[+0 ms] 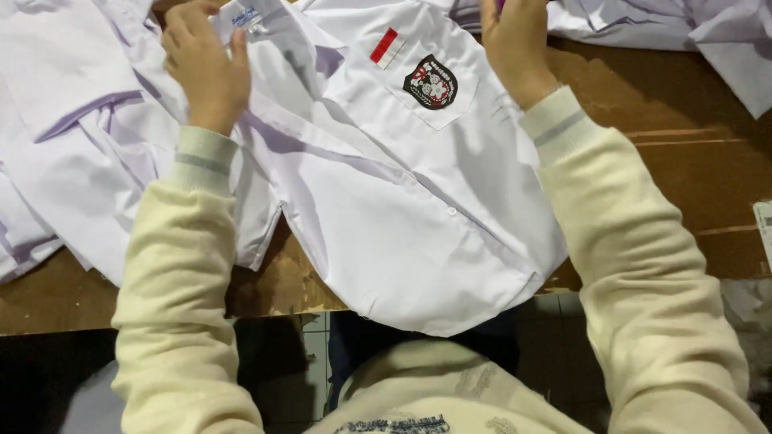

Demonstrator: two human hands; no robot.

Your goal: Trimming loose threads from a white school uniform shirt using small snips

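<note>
A white short-sleeved shirt (418, 201) lies open on a brown wooden table (683, 153), its hem hanging over the near edge. Its chest pocket carries a dark crest badge (430, 83) and a small red-and-white patch (388, 47). My left hand (205, 68) pinches the shirt's collar area next to a small neck label (245, 16). My right hand (515, 44) grips the shirt's far right shoulder at the top edge of the view; its fingertips are cut off. Both arms wear cream sleeves.
More white shirts are piled at the left (72, 137) and along the back right (691, 32). A paper slip (764, 229) lies at the table's right edge. Below the table edge is a dark floor with tiles (318, 354).
</note>
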